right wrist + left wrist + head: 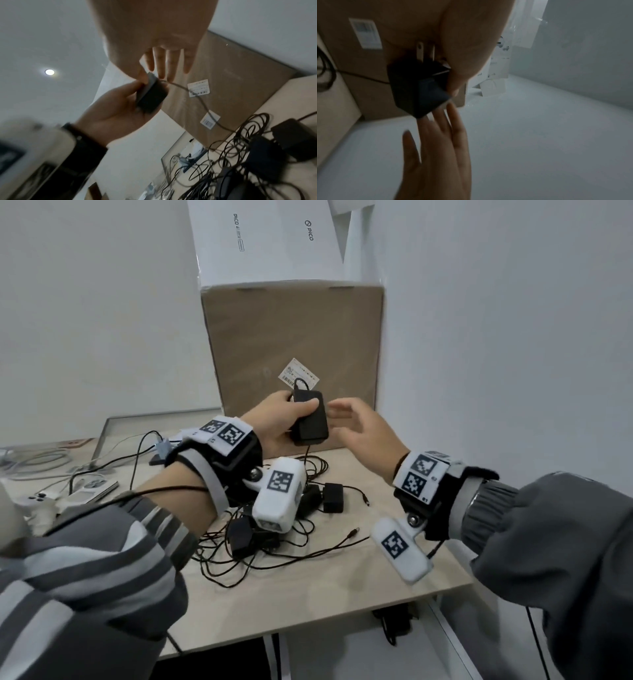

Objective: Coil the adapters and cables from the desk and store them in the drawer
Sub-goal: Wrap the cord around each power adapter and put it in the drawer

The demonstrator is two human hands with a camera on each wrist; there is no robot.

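Up above the surface (342,583), a black adapter (309,419) sits in the left hand (274,422), thumb and fingers curled round it; its cable (306,453) drops into the tangled pile (274,529) below. The right hand (363,433) hovers just beside it, fingers straight, blurred. Part of the pile is hidden behind the wrist gear.

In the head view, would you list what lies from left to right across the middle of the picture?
White power strip → left hand → black adapter held in it → right hand, open beside the adapter.
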